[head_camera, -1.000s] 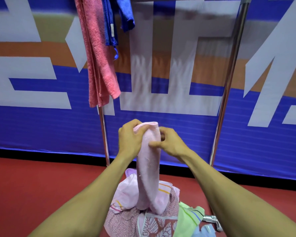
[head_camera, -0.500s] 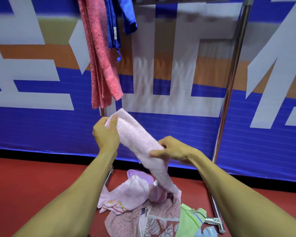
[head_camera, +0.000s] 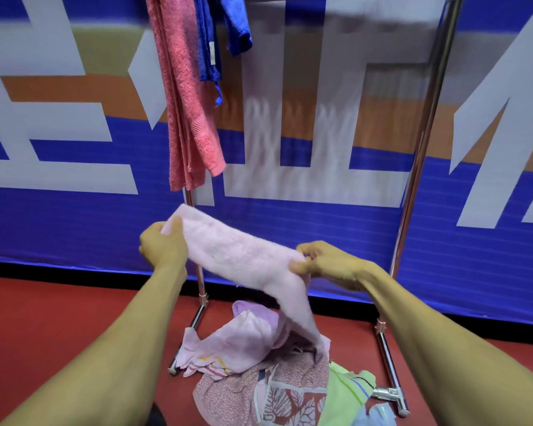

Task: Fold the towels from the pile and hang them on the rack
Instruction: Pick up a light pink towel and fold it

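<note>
Red floor below, and behind the rack a big banner in blue, white and orange. Shiny metal rack standing on the floor – top bar cut off at the upper edge. High on the rack's left post, a coral pink towel hanging down, with a blue towel just beside it, tops of both out of sight.

In front of the rack, between its two posts, a pale pink towel held up in the air. Folded into a long strip, running from upper left down to lower right, then bending and dropping so its tail touches the pile of towels at the rack's foot.

Left hand curled round the strip's high end, thumb on top. Right hand pinching the strip near the bend – thumb in front, fingers behind.

Pile partly cut off at the bottom edge; hard to count the towels in it.
</note>
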Demonstrator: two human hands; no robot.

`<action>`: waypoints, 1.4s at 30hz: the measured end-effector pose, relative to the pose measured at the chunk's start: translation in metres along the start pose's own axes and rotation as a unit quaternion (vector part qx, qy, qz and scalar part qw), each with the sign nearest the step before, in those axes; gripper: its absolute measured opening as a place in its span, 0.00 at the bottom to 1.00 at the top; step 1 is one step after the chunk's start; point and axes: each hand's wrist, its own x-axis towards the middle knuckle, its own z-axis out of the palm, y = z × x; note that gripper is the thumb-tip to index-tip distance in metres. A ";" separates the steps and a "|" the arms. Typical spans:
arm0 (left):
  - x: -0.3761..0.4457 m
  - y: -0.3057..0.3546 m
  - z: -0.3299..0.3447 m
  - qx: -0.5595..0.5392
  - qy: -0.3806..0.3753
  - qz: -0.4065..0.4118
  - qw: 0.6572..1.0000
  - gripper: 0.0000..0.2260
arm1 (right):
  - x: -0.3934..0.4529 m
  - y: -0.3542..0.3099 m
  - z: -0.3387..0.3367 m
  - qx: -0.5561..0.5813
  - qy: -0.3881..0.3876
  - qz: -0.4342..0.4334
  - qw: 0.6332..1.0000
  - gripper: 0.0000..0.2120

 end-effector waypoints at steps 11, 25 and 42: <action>-0.067 0.010 0.029 0.087 -0.502 0.176 0.842 0.10 | 0.011 0.001 0.021 -0.025 0.055 -0.042 0.997 0.09; -0.079 0.011 0.038 0.097 -0.477 0.180 0.854 0.20 | 0.001 0.005 0.004 -0.066 0.002 0.030 0.997 0.18; -0.072 0.011 0.029 0.054 -0.630 0.045 0.773 0.11 | 0.002 -0.007 0.007 0.044 0.053 -0.014 0.998 0.08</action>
